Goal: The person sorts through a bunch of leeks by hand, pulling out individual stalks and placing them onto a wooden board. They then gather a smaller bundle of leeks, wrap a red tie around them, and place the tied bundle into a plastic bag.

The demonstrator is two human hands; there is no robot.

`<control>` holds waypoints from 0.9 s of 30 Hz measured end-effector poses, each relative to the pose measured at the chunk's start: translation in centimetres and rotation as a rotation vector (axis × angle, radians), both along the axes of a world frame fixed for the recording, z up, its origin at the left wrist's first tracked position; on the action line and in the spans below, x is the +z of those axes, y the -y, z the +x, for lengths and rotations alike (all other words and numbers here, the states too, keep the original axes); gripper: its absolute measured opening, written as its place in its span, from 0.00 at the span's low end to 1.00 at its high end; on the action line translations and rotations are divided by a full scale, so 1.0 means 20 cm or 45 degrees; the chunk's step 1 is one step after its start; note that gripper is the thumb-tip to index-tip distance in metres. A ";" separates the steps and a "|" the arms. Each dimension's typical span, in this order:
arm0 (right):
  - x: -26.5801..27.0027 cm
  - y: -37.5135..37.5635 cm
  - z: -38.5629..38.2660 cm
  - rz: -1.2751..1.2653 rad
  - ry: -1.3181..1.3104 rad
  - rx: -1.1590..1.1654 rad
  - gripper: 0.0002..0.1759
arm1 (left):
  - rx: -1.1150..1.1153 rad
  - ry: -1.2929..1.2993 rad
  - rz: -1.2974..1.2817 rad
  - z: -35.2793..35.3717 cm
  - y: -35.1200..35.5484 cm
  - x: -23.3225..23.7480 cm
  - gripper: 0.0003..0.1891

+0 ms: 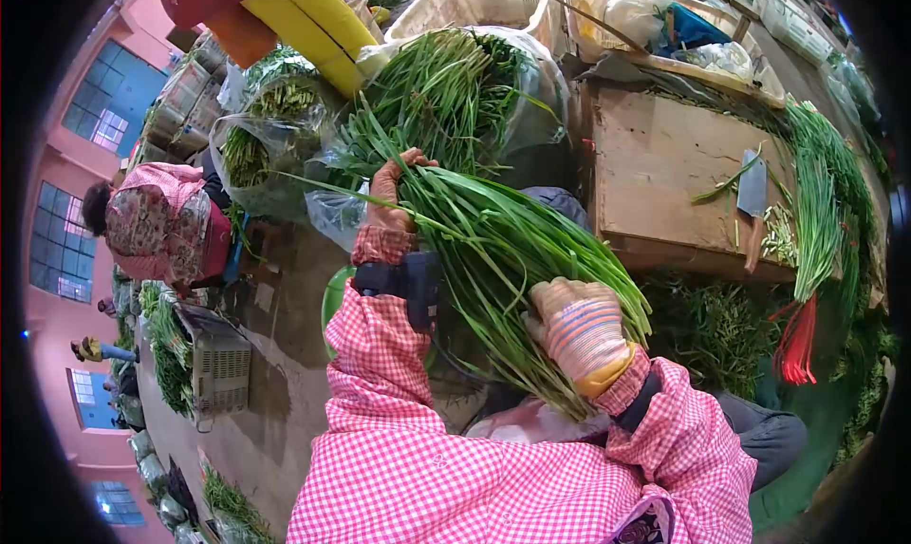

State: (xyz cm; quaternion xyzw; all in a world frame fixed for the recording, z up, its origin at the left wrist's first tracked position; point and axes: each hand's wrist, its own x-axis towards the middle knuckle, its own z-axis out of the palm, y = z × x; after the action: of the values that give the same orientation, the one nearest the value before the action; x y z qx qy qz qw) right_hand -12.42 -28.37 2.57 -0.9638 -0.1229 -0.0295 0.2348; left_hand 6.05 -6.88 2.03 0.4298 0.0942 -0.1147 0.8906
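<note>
A large loose bunch of garlic chives (512, 231) lies slantwise across my lap. My left hand (394, 188) is closed at its upper left end, though the bunch hides part of the fingers. Wearing a striped knit glove, my right hand (579, 321) is closed around the lower right part. Just beyond my left hand, a clear plastic bag (546, 93) holds a big heap of more chives (427, 93). One long leaf sticks out to the left past my left wrist.
To the right, a cleaver (752, 188) lies on a wooden board (664, 169) beside cut stem bits. Tied chives (818, 202) with red strands (797, 345) hang at the board's right edge. Plastic crates (474, 3) stand behind. Another person (161, 221) works at left near a vegetable crate (223, 368).
</note>
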 end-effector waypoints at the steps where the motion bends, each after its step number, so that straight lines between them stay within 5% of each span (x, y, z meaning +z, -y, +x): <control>1: -0.02 -0.01 0.01 -0.020 -0.022 0.008 0.09 | 0.013 -0.006 0.051 -0.01 0.00 0.01 0.10; 9: 0.18 0.11 -0.07 0.168 -0.310 -0.022 0.10 | -0.085 0.046 -0.181 0.04 -0.06 -0.07 0.15; 19: 0.04 0.38 -0.35 0.260 -0.589 -0.127 0.12 | -0.116 0.079 -0.237 0.04 -0.06 -0.11 0.14; 23: -0.09 0.37 -0.40 0.014 -0.322 0.026 0.10 | -0.210 0.254 -0.183 -0.06 -0.01 -0.04 0.09; 25: -0.12 0.36 -0.44 0.041 -0.340 0.083 0.10 | -0.397 0.268 -0.674 0.01 -0.04 -0.15 0.06; 27: -0.14 0.38 -0.45 -0.176 -0.463 0.157 0.11 | -0.363 0.189 -0.797 0.00 -0.06 -0.18 0.07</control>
State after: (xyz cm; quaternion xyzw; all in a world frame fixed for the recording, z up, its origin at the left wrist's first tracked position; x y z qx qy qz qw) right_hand -21.51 -36.00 -0.30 -0.9577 -0.1389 0.1679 0.1879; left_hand 6.07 -5.61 -1.54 0.1520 -0.0713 -0.2297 0.9587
